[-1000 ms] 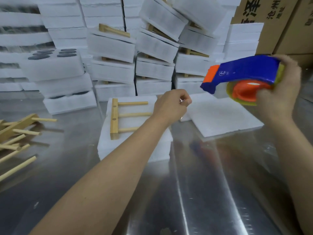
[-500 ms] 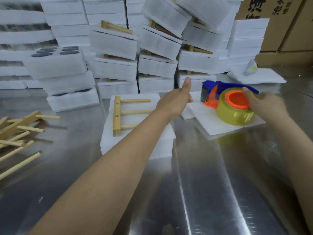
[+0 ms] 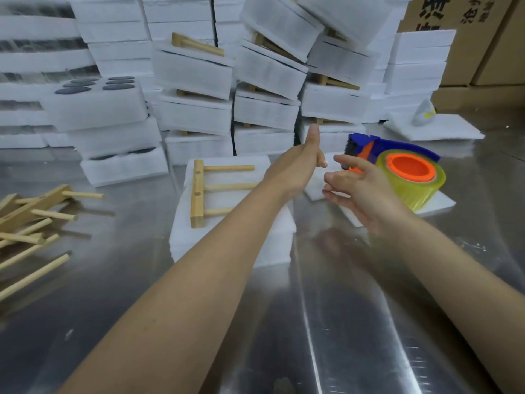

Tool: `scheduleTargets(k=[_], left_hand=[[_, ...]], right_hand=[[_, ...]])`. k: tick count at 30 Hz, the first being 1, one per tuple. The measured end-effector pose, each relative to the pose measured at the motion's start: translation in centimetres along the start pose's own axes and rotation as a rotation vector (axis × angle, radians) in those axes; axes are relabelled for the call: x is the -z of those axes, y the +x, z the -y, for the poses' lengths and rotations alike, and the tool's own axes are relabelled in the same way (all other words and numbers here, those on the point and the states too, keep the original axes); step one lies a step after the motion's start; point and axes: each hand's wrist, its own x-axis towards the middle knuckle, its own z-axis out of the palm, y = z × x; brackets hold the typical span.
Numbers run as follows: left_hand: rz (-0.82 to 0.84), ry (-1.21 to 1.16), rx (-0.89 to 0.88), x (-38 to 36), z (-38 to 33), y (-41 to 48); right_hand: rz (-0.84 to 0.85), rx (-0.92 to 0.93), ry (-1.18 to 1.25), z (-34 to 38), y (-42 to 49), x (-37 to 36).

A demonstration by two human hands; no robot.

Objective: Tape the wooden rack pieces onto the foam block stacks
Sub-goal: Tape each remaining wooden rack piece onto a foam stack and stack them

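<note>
The tape gun (image 3: 409, 172) is now let go; left hand (image 3: 295, 169) and right hand (image 3: 360, 191) are held open above a shiny table (image 3: 341, 322), foam stacks (image 3: 264, 112) beyond.

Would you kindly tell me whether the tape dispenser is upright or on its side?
On its side: the tape dispenser lies on a foam sheet, its orange hub facing up.

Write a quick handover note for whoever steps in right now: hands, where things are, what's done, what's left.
Left hand: open, thumb up, above the far right corner of the white foam block stack.
Right hand: open, beside the blue-and-orange tape dispenser, which lies on a thin white foam sheet.
Done: light wooden rack piece lies on the stack; any tape on it cannot be made out.
Left: loose wooden racks at the table's left.
</note>
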Motion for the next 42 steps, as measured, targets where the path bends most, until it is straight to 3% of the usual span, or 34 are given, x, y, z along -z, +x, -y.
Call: scheduleTargets(k=[4, 12, 15, 18, 20, 22, 24, 26, 28, 30, 32, 42], left_hand=[[-0.045, 0.034, -0.025, -0.1, -0.1, -0.3], [-0.182, 0.407, -0.046, -0.9, 0.5, -0.2], [-0.325, 0.238, -0.191, -0.3, -0.7, -0.9], [-0.270, -0.150, -0.277, 2.5, -2.1, -2.7], [-0.307, -0.103, -0.441, 5.8, -1.8, -4.4], [-0.445, 0.025, -0.523, 9.1, 0.5, -5.6], [-0.540, -0.031, -0.360, 11.2, 3.4, -6.9], [-0.570, -0.111, -0.060, 11.9, 6.9, -7.8], [-0.437, -0.211, 0.207, 11.8, 9.1, -8.5], [-0.266, -0.478, 0.370, 11.6, 9.5, -9.1], [-0.185, -0.560, 0.379, 11.6, 9.5, -9.2], [-0.107, -0.590, 0.403, 11.8, 9.2, -9.3]], right_hand=[[-0.020, 0.027, -0.188, 1.0, -0.1, 0.5], [0.032, 0.240, -0.753, -1.0, 0.3, -0.1], [0.067, 0.324, -0.943, -1.9, -0.2, -0.7], [0.100, 0.368, -1.010, -2.5, -0.7, -1.1], [0.121, 0.362, -1.029, -2.6, -0.7, -1.1], [0.141, 0.356, -1.040, -2.6, -0.7, -1.3], [0.155, 0.349, -1.055, -2.5, -0.6, -1.5], [0.164, 0.335, -1.080, -2.4, -0.5, -1.7], [0.169, 0.326, -1.112, -2.3, -0.4, -1.9], [0.177, 0.317, -1.147, -2.2, -0.5, -2.3], [0.180, 0.292, -1.206, -2.2, -0.5, -2.9], [0.093, 0.235, -1.742, -4.9, -1.7, -7.7]])
